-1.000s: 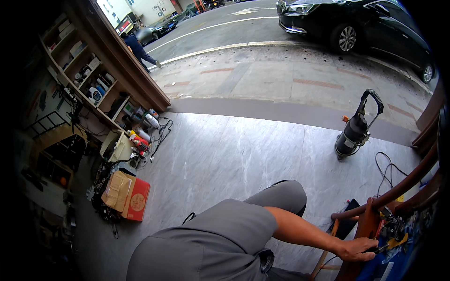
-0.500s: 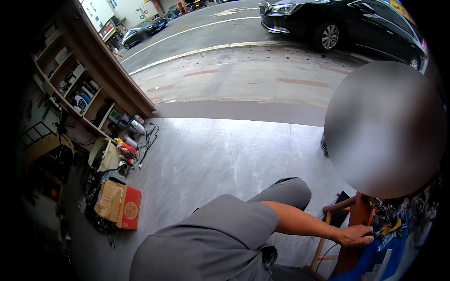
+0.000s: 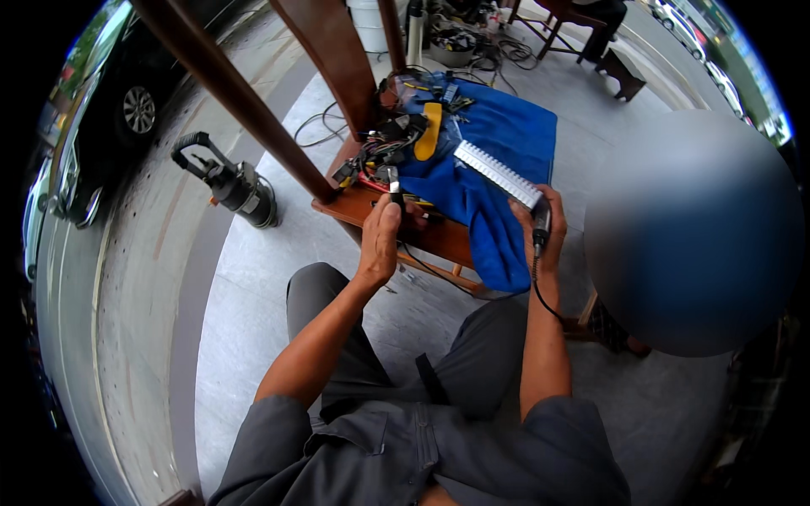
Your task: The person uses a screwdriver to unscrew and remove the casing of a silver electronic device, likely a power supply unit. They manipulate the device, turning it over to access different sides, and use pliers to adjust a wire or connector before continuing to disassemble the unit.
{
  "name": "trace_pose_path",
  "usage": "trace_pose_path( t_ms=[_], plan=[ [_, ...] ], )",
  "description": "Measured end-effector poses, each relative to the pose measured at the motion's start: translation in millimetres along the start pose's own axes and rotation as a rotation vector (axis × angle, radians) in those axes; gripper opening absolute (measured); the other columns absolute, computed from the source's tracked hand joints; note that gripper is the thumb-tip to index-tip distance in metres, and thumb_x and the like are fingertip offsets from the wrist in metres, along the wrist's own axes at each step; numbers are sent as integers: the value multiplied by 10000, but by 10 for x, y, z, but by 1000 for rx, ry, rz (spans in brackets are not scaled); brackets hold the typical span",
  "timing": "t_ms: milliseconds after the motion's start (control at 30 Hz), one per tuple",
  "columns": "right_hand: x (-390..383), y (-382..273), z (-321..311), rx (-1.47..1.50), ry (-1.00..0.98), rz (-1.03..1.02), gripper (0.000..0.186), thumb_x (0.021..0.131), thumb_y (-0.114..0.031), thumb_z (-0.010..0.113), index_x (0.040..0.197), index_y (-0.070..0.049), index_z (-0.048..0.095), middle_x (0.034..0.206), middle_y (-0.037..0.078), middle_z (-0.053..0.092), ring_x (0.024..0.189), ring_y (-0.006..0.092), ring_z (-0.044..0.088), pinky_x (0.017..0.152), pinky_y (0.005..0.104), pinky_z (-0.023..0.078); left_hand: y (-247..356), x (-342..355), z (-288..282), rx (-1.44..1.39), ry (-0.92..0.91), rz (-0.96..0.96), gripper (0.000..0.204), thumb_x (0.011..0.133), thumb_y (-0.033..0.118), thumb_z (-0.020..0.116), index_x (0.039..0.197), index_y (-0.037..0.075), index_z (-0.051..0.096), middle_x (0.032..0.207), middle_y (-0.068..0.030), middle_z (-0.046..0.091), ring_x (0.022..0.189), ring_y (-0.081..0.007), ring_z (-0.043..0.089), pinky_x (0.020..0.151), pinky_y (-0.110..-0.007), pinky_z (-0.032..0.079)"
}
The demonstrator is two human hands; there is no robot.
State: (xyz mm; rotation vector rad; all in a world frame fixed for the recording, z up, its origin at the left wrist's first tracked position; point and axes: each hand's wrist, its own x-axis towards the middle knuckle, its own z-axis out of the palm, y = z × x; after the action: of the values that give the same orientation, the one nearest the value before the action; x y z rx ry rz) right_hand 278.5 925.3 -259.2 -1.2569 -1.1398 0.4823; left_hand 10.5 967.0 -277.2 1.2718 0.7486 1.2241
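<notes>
My left hand point(image 3: 378, 236) is closed on a small silver-and-black tool point(image 3: 393, 184), held upright at the front edge of a wooden chair seat point(image 3: 340, 206). My right hand point(image 3: 547, 221) grips a device with a white, comb-like ribbed strip point(image 3: 498, 175) angled up-left and a black cable point(image 3: 547, 295) hanging from its end. Behind both hands a blue cloth point(image 3: 510, 135) covers much of the seat, with a yellow item point(image 3: 428, 131) and a jumble of cables and small tools point(image 3: 380, 148) on it.
A black cylindrical machine point(image 3: 245, 192) stands left by the doorway, with a parked car point(image 3: 114, 126) outside. Behind the chair are a white bucket point(image 3: 369, 25), coiled cables point(image 3: 519, 52) and a seated person's legs point(image 3: 601, 34). A blurred patch hides the right, with a foot point(image 3: 633, 341) beneath.
My view has swung from the open doorway to the wooden chair. My right hand has come off the seat with the ribbed device in it; my left hand now shows, holding a tool.
</notes>
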Motion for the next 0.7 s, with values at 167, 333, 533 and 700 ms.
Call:
trace_pose_path(
  t_ms=[167, 333, 533, 700],
  plan=[
    [-63, 111, -111, 50, -51, -111, 380, 893, 54, 725, 1233, -83, 625, 1333, 158, 640, 1222, 209, 623, 985, 315, 581, 6, -2, 79, 0, -42, -54, 570, 1076, 529, 361, 1081, 6, 588, 976, -123, 665, 896, -204, 668, 849, -334, 527],
    [-141, -23, 48, -93, -76, -141, 443, 838, 127, 715, 1218, -91, 651, 1358, 135, 638, 1258, 237, 612, 1001, 347, 558, 8, -27, -45, -69, -58, -72, 555, 1082, 504, 370, 1085, -4, 592, 982, -127, 667, 898, -208, 669, 858, -334, 534],
    [-130, -145, 124, -416, -23, -282, 474, 778, 115, 736, 1163, -155, 681, 1355, 155, 647, 1166, 309, 679, 920, 368, 581, 58, 75, -20, -194, -66, -109, 546, 1079, 490, 403, 1090, -23, 589, 1108, -183, 657, 966, -234, 671, 888, -371, 561],
    [-162, -178, 173, -567, -62, -437, 370, 826, 38, 715, 1149, -139, 678, 1355, 198, 637, 1200, 375, 648, 976, 421, 558, 64, 99, 23, -155, -114, -92, 550, 1080, 491, 410, 1112, -31, 582, 1143, -193, 652, 1005, -248, 673, 872, -376, 577]
  ],
)
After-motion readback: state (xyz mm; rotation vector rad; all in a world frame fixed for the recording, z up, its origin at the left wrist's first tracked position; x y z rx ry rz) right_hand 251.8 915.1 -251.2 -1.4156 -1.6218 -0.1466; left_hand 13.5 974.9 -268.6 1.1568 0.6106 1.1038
